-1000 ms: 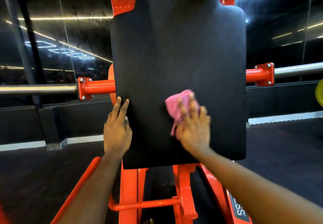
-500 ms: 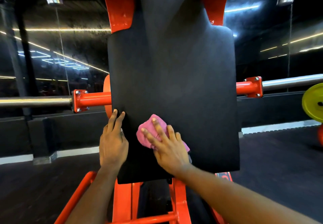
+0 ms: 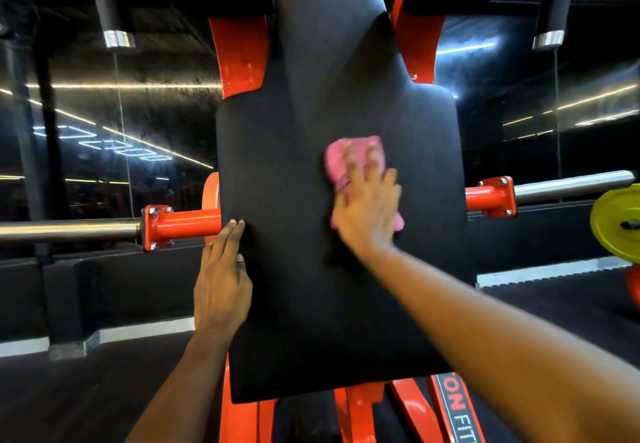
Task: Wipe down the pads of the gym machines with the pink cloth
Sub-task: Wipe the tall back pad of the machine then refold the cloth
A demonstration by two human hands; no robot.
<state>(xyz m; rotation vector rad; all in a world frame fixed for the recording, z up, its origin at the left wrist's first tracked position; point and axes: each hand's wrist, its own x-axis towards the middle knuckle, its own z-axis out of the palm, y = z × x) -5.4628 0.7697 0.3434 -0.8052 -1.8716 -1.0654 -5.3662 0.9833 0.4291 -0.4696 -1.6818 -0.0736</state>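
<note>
While cloth [image 3: 353,160] lies on pad [image 3: 311,304], orange bars [image 3: 183,226] flank.

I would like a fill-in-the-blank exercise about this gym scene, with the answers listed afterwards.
1. The right hand presses a ____ cloth against the black pad.
2. The left hand rests on the ____ edge of that pad.
3. The weight plate at the far right is ____.

Answers: pink; left; yellow.

Low at the right, a black label strip [image 3: 459,411] on the gym machine's orange frame [image 3: 360,404] bore "ON" in orange capitals, then "FIT" in pale thin capitals, the wording cut off at both ends as I saw it.
</note>
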